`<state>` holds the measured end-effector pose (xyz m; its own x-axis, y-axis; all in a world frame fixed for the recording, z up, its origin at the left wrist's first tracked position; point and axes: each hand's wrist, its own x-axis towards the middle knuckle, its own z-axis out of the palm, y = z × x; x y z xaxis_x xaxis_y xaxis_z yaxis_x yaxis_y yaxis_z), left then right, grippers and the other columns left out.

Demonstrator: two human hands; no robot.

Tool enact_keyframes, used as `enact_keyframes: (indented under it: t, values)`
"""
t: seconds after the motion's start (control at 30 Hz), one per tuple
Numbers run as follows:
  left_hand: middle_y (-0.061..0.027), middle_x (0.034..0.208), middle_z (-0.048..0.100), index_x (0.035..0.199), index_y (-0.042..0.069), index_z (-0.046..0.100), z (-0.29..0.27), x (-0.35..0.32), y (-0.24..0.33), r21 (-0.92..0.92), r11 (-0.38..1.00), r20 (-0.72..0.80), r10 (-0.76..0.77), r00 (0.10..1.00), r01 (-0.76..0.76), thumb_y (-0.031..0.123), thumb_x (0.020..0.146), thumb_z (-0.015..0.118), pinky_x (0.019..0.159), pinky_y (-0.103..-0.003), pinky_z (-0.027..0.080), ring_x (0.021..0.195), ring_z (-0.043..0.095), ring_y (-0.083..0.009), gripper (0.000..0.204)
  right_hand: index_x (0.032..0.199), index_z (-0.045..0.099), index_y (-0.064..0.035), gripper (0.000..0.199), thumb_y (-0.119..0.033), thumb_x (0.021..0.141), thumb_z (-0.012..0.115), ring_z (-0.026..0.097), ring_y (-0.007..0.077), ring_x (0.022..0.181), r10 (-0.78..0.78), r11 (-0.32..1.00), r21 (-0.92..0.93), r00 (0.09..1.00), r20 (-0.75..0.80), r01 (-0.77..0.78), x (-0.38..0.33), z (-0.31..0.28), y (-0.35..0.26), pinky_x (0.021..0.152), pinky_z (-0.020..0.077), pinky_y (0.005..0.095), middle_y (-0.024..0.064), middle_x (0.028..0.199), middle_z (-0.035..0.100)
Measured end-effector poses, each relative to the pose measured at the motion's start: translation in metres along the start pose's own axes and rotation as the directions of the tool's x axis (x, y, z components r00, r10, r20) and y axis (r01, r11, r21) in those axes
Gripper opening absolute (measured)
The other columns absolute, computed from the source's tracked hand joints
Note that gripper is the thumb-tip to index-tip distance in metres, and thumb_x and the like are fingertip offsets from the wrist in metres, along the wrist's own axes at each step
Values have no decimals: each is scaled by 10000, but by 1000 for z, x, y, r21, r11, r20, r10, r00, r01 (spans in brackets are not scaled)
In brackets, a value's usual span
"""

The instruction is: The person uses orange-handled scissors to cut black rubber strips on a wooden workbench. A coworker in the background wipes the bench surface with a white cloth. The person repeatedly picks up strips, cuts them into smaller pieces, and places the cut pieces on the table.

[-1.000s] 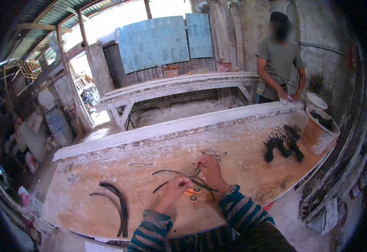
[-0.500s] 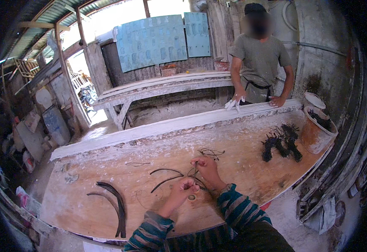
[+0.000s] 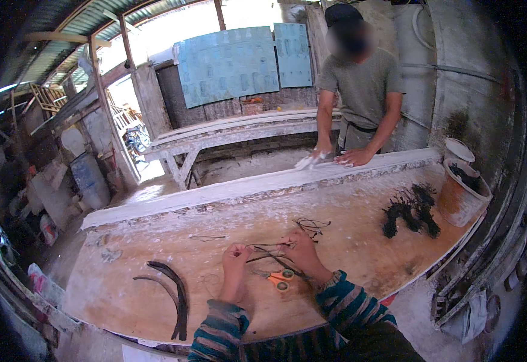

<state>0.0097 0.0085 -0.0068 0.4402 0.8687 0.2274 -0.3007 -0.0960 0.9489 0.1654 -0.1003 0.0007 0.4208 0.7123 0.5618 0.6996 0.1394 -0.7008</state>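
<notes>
My left hand (image 3: 234,265) is closed, its fingertips pinching one end of a thin dark cord (image 3: 262,245). The other end is pinched by my right hand (image 3: 302,252), so the cord spans the gap between them just above the table. Beneath it lie dark curved strips (image 3: 274,259), partly hidden by my right hand. A pair of scissors (image 3: 280,279) with orange handles rests on the wood between my wrists. Just beyond my right hand is a loose tangle of thin cords (image 3: 313,225).
On the wooden table (image 3: 348,211), long black strips (image 3: 176,289) lie at left and black bundles (image 3: 413,211) at right. A dusty bucket (image 3: 463,199) stands at the right corner. Across a white-coated ledge (image 3: 227,190), a co-worker (image 3: 363,90) presses white-dusted hands down.
My hands have moved apart, stretching the cord between them. The scissors, mostly covered before, now show. The co-worker has leaned in, bringing both hands together on the ledge. The view has shifted slightly.
</notes>
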Motion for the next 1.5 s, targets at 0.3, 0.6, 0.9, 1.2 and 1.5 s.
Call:
enact_keyframes:
  t: [0.3,0.6,0.9,1.2,1.5]
  values:
    - [43,636,512,733,53,573,-19,15,-16,135,980,-137,167,976,-148,78,752,675,503,-194,310,557,410,-42,107,801,641,-24,108,-81,721,688,577,195,817,-332,905,373,890,313,207,-19,14,-39,680,458,306,69,858,593]
    - [-23,713,625,771,13,616,-10,7,-18,25,997,-61,69,996,-68,35,800,608,573,-196,422,621,537,-70,37,796,636,-49,151,-151,712,708,578,242,851,-365,923,272,844,392,272,-16,7,-46,743,446,341,88,854,602]
    - [-38,731,631,767,3,621,-5,5,-26,25,999,15,30,999,-30,86,783,654,573,-196,426,643,552,-75,90,759,622,-65,158,-180,701,714,562,254,875,-369,924,243,857,361,295,-19,7,-48,775,418,337,83,823,596]
    - [-48,770,637,789,-3,616,-1,0,-19,131,991,71,-24,997,14,98,809,628,617,-208,455,696,577,-90,104,721,594,-51,128,-126,704,697,553,225,756,-356,918,304,869,343,256,-19,12,-42,728,410,343,52,738,587]
    - [-46,787,635,824,-7,622,-5,5,-29,166,986,201,-10,980,-24,40,820,577,645,-219,461,707,582,-102,65,725,589,-49,129,-131,717,687,553,197,700,-281,947,266,857,431,177,-19,10,-47,691,401,315,54,710,579]
